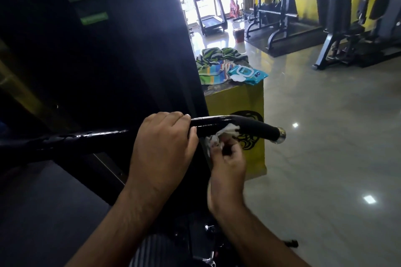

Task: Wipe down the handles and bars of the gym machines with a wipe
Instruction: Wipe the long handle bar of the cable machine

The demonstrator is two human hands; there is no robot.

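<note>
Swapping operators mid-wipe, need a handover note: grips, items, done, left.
Left grip holds the black bar.
Right grip pinches the white wipe against the bar at its bend, beside the foam handle.
Wipes pack lies on the yellow box, beside a striped towel.
Done: cannot tell which stretches are wiped.
Left: foam handle, chrome end cap, then the other machines.

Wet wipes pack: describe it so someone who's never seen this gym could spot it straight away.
Find the yellow box standing just beyond the black bar. On its top, right of the striped towels, lies the wet wipes pack. It is the only flat blue packet there, with a white oval flip lid.
</note>
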